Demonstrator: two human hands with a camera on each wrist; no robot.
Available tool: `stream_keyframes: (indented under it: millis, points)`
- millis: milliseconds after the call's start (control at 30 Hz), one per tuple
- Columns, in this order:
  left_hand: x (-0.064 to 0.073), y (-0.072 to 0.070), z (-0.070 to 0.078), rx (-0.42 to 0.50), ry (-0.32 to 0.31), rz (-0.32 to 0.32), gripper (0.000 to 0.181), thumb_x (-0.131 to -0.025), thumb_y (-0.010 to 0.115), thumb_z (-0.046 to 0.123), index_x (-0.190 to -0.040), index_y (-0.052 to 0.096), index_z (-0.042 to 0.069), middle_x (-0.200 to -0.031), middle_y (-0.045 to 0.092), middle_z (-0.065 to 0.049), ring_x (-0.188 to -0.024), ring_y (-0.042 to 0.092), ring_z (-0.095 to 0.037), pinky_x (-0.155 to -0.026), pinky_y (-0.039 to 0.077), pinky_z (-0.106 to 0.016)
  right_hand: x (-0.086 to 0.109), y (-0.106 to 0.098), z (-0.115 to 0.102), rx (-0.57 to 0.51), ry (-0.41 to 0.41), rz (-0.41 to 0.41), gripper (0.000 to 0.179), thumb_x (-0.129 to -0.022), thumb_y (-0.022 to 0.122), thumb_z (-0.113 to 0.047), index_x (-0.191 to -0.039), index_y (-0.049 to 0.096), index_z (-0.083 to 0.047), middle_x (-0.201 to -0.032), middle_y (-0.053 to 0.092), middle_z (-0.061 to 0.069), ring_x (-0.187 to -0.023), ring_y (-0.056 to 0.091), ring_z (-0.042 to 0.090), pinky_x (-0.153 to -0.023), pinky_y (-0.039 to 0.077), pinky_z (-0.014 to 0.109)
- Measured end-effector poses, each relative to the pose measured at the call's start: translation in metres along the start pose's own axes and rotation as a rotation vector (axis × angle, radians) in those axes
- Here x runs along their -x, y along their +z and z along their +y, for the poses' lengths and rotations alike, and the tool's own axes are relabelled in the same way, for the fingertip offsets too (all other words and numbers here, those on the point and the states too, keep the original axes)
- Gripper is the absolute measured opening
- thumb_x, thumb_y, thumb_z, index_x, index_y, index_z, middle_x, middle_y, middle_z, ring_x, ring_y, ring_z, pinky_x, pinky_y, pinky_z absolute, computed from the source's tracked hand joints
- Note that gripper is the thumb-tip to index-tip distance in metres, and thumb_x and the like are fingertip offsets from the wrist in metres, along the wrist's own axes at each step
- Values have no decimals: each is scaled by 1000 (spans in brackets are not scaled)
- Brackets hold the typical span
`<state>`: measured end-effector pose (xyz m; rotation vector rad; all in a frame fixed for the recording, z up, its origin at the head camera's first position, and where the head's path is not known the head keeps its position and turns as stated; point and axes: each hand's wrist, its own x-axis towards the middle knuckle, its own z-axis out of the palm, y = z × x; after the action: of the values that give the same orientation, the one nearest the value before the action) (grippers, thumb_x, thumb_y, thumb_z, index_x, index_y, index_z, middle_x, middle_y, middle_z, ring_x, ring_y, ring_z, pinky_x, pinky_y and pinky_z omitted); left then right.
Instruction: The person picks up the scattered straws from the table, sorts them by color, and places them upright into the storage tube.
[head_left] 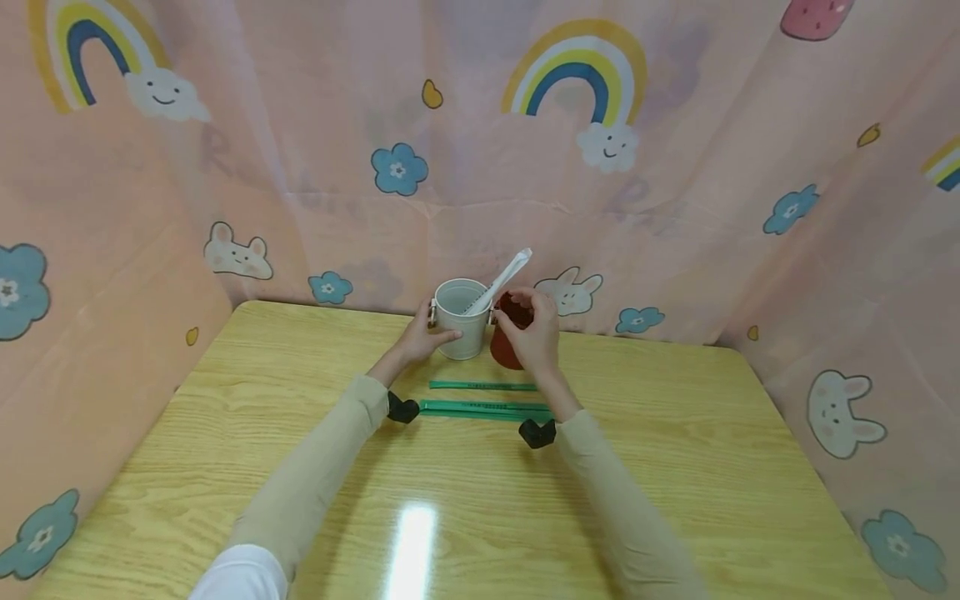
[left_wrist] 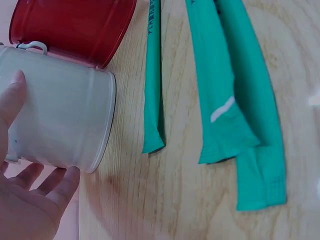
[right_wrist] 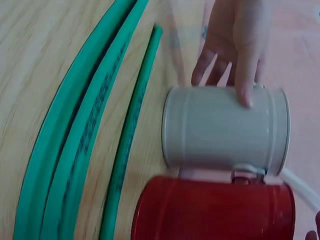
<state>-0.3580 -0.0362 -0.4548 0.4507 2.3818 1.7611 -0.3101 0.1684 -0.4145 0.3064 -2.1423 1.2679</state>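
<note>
My left hand (head_left: 424, 335) holds a small off-white metal bucket (left_wrist: 55, 107) from its left side. In the right wrist view, that hand's thumb lies along the bucket's wall. A slim white paper-wrapped stick (head_left: 504, 279) leans out of the bucket to the upper right. Close beside it stands a red bucket (right_wrist: 215, 212), its mouth partly covered by my right hand (head_left: 538, 333). That hand's thumb and fingers curve around the red mouth, near the white bucket's handle lug; I cannot tell whether they grip the rim.
Nearer me on the wooden table (head_left: 315, 517), a thin green wrapped stick (head_left: 480, 386) lies crosswise. Wider green paper-wrapped sticks (head_left: 480, 408) lie in front of it. A pink patterned curtain (head_left: 337, 125) hangs behind the table, close to both buckets, and along the sides.
</note>
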Motion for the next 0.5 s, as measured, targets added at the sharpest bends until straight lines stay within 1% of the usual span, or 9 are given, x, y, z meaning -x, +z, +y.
stream_keyframes:
  millis: [133, 233, 333, 400, 500]
  points:
    - [2, 0, 1, 2, 14, 12, 85, -90, 66, 11, -153, 9, 3, -154, 25, -20, -142, 26, -36, -116, 27, -49, -3, -12, 7, 30, 20, -31, 42, -82, 76, -15, -117, 59, -2, -116, 60, 16, -111, 51, 30, -95, 47, 51]
    - [5, -1, 3, -11, 5, 22, 84, -90, 66, 9, -153, 10, 3, -150, 27, -23, -134, 36, -40, -110, 36, -50, -5, -21, 12, 21, 52, -36, 47, -80, 78, -17, -120, 57, -3, -120, 57, 16, -113, 48, 30, -95, 47, 51]
    - [10, -2, 4, -31, -25, 30, 82, -90, 65, 10, -153, 12, 3, -144, 33, -25, -124, 46, -43, -102, 44, -50, -7, -29, 19, -6, 80, -42, 53, -79, 80, -18, -123, 55, -2, -121, 55, 15, -113, 47, 33, -90, 49, 51]
    - [13, -3, 4, -39, -46, 26, 81, -91, 64, 12, -152, 12, 1, -143, 35, -27, -121, 49, -46, -101, 46, -50, -7, -34, 23, -11, 97, -57, 57, -78, 81, -19, -125, 54, -3, -124, 54, 14, -115, 45, 35, -89, 50, 51]
    - [20, -6, 6, -74, -93, 17, 81, -92, 64, 20, -152, 13, 0, -141, 39, -29, -124, 50, -45, -100, 47, -50, -6, -39, 28, 7, 98, -85, 64, -77, 81, -19, -130, 50, -4, -130, 50, 13, -122, 39, 35, -95, 44, 55]
